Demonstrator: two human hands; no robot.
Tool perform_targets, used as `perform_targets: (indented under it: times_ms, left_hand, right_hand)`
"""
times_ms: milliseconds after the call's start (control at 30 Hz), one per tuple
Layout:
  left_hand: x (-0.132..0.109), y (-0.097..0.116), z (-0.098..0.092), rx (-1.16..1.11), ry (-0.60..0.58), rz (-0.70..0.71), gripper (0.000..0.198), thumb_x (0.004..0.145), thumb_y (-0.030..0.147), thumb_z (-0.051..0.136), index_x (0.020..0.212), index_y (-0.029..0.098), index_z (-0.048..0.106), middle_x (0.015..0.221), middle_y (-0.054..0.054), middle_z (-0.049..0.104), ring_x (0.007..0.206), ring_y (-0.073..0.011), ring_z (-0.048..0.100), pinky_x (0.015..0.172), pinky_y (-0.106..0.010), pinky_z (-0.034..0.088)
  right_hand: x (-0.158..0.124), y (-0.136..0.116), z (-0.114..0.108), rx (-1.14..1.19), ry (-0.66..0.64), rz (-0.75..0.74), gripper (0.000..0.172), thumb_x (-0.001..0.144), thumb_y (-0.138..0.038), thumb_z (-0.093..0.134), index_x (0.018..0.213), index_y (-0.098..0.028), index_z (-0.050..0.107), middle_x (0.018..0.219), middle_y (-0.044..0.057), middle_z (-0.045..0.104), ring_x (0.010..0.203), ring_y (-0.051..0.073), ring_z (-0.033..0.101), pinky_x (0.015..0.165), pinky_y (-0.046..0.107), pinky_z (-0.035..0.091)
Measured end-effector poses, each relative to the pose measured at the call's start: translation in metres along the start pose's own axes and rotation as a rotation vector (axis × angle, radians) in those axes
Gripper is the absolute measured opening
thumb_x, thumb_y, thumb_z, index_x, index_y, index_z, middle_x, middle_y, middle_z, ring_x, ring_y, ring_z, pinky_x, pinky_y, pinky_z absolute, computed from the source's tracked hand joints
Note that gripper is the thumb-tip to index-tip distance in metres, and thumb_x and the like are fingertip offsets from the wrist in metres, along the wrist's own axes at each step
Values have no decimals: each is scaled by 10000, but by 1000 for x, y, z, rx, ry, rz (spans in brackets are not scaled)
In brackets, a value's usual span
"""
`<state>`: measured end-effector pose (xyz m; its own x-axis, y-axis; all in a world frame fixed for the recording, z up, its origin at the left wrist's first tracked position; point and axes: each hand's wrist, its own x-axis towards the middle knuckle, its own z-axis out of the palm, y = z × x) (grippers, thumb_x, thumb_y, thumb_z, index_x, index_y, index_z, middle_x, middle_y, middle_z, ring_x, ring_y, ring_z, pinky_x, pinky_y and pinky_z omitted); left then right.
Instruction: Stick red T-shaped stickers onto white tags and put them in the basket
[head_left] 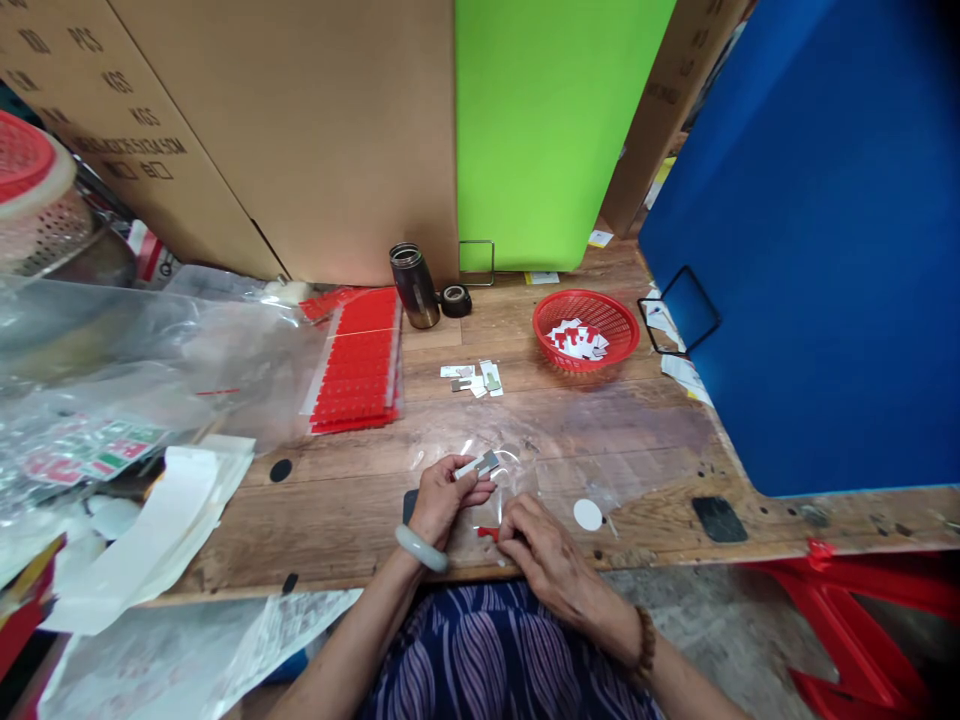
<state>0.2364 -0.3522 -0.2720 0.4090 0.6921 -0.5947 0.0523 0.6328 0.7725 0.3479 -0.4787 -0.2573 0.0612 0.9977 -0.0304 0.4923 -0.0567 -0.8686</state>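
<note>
My left hand (442, 498), with a pale bangle at the wrist, pinches a small flat white-and-grey piece (480, 466) between thumb and fingers. Close to the table's front edge, the fingers of my right hand (541, 545) are curled together at a small red piece (488, 534), which sticks out to their left. The fingertips on the red piece are partly hidden. Farther back lie several loose white and grey pieces (491, 378). A red plastic basket (628, 335) holds a heap of white pieces with red parts (577, 340).
A stack of red sheets (356, 365) lies to the left, beside a dark open flask (416, 290) and its black lid (455, 301). Plastic bags (150, 370) crowd the left side. Cardboard (322, 140), a green board (540, 130) and a blue board (825, 250) stand around the wooden table.
</note>
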Motion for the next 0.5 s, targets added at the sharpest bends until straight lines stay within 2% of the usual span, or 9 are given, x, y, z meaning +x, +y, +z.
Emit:
perform_targets:
  times_ms: [133,233,367,500]
  left_hand:
    - [-1,2,1,-9,2,12,205,727,86,670,914,95,587,713,-82,708,633,-151,693,617,-209,558]
    - [-2,3,1,-19,-3,2,207,727,71,665,919,84,588,736,-92,707,645,-152,693,617,-205,558]
    - [-5,8,0,-29,-25,-55,173,739,53,643,903,68,589,766,-118,708,631,-156,693,624,-218,565]
    - [-16,15,-1,-47,-109,-133,187,776,37,585,962,60,579,775,-137,714,604,-147,688,608,-210,563]
  right_hand:
    - [-8,-7,-9,35,-107,-42,148,879,-103,432,781,-212,454,875,11,514,852,163,472,805,307,382]
    - [-11,-7,-12,149,-128,12,127,883,-134,443,784,-209,469,850,2,532,808,147,491,765,278,395]
    - [-3,3,-15,276,36,134,88,857,-199,500,771,-197,484,762,-18,518,728,128,496,689,244,402]
    - [10,5,-23,270,194,136,60,817,-211,554,786,-198,504,777,-24,536,743,129,514,690,244,395]
